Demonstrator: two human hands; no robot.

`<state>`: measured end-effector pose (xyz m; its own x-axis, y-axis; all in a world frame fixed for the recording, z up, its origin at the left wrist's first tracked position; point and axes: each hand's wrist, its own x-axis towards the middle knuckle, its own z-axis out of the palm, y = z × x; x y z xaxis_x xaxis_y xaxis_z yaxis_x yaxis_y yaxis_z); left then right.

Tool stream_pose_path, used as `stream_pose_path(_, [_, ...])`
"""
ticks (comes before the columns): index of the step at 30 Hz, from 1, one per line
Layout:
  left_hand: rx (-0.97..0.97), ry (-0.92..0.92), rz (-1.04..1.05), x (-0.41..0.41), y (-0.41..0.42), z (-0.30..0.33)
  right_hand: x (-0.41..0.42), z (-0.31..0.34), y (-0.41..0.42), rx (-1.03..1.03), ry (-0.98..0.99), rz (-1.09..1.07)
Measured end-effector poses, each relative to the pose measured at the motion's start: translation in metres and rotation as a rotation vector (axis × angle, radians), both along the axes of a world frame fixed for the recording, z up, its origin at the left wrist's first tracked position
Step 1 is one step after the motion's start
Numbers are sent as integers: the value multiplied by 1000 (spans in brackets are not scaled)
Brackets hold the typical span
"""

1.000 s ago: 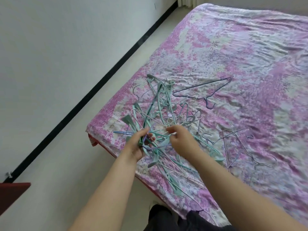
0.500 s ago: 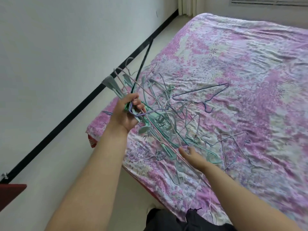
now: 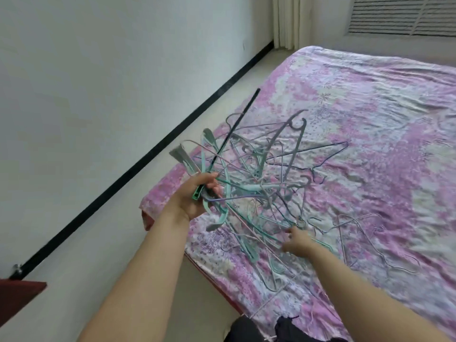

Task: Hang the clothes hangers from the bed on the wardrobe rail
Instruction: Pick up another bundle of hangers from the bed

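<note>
Hangers (image 3: 256, 178), a tangled bunch of teal, grey and purple wire and plastic ones, occupy the centre of the frame, raised off the bed (image 3: 370, 119) at their left end where the left hand (image 3: 195, 198) grips several, fingers curled tight around their ends, with the far side of the bunch trailing onto the pink floral sheet. Lower and to the right, the right hand (image 3: 297, 240) lies low among hangers on the sheet, its fingers slightly apart and reaching into them, though whether they pinch any wire cannot be told. Two more wire hangers (image 3: 365, 233) lie flat at right centre, a white wall (image 3: 98, 70) fills the upper left, and a dark red furniture corner (image 3: 17, 299) shows at lower left.
</note>
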<state>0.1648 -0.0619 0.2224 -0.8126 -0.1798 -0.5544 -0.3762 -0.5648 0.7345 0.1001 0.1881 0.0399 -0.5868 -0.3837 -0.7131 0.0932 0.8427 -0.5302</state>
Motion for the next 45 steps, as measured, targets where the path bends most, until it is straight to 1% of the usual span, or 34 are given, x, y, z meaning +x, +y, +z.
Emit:
stream_pose_path(2, [-49, -28, -16, 2, 12, -10, 6, -3, -6, -47, -136, -15])
stream_pose_path(3, [-106, -60, -48, 4, 15, -14, 6, -1, -9, -71, -159, -104])
stream_pose_path(5, [-208, -104, -128, 7, 15, -20, -2, 6, -12, -109, -129, -358])
stream_pose_path(7, [-286, -100, -202, 13, 12, -16, -11, 11, -11, -168, -65, -555])
stream_pose_path(10, [-447, -100, -365, 22, 5, -1, -24, 15, -14, -212, -63, -688])
stream_pose_path(12, [-544, -82, -427, 27, 6, 15, -28, 16, -18, -211, -16, -750])
stream_pose_path(14, [-577, -45, -444, 32, 2, 28, -29, 20, -21, -177, 74, -757])
stream_pose_path(18, [-620, 30, -502, 37, -10, 53, -26, 35, -32, -190, 158, -591])
stream_pose_path(20, [-664, 33, -526, 37, -14, 63, -28, 48, -38, -197, 311, -587])
stream_pose_path(23, [-754, 14, -488, 34, -18, 73, -31, 76, -45, -222, 618, -585])
stream_pose_path(24, [-779, 12, -466, 34, -18, 75, -33, 83, -46, -253, 667, -570])
stream_pose_path(26, [-762, 6, -429, 33, -20, 74, -40, 93, -48, -333, 654, -581])
stream_pose_path(28, [-719, 32, -400, 35, -18, 73, -43, 96, -48, -432, 622, -663])
stream_pose_path(32, [-694, 68, -323, 30, -8, 71, -21, 92, -45, -576, 790, -728])
stream_pose_path(34, [-654, 113, -280, 24, -4, 71, -2, 84, -40, -599, 793, -693])
stream_pose_path(36, [-601, 162, -223, 17, -2, 74, 12, 72, -35, -481, 679, -570])
stream_pose_path(39, [-551, 223, -165, 7, 0, 81, 22, 48, -32, -251, 353, -161])
stream_pose_path(41, [-509, 248, -131, 0, 2, 86, 34, 40, -34, -226, 134, 108])
stream_pose_path(42, [-489, 264, -120, -4, 4, 90, 41, 38, -37, -241, 74, 221])
stream_pose_path(44, [-479, 296, -118, -10, 7, 95, 56, 41, -46, -247, 71, 364])
stream_pose_path(45, [-492, 302, -125, -12, 8, 96, 62, 41, -52, -253, 94, 378])
